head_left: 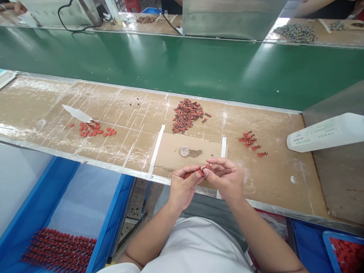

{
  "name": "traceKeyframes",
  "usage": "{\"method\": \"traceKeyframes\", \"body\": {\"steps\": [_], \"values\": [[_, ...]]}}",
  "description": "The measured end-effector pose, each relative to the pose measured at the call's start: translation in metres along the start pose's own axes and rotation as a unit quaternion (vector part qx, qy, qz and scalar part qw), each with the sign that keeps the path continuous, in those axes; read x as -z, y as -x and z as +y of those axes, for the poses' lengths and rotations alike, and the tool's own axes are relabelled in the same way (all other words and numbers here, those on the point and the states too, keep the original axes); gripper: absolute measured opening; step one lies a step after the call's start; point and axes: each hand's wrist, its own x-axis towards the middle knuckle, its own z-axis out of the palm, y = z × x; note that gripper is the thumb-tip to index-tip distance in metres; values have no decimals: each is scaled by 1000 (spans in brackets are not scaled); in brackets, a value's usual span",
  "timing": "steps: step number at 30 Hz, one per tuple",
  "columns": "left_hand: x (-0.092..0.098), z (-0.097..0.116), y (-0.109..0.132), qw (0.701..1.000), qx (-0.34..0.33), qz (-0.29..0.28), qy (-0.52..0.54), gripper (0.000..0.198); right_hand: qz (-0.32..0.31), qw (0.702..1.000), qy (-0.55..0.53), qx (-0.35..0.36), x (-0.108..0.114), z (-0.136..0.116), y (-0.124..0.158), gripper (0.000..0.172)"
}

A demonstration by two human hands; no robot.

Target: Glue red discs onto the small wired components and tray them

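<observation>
My left hand [182,188] and my right hand [229,181] meet over the front edge of the bench, fingers closed in pinches. In my left fingers is a small red disc [200,173], with more red in the same palm. My right thumb and fingers pinch a small red figure [208,166] against that disc; fingertips partly hide both. Just beyond my hands, a small round clear cap [184,151] sits on a cardboard sheet [167,151] beside a wet brown stain [196,153]. Behind it lies a heap of small red-and-black figures [186,115].
Loose red discs [91,131] lie left near a white pointed strip [77,113]. Several figures on discs [250,142] lie right, near a white plastic bottle [324,132]. A blue crate [112,212] below left holds rows of red pieces [62,248]. A green belt [170,68] runs behind.
</observation>
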Motion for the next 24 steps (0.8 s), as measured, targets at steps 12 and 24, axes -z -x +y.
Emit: {"method": "traceKeyframes", "body": {"steps": [12,24], "values": [[-1,1,0,991,107,61,54,23,152,987,39,41,52,-1,2,31],[1,0,-7,982,166,64,65,23,306,724,602,136,184,22,-8,32]]}}
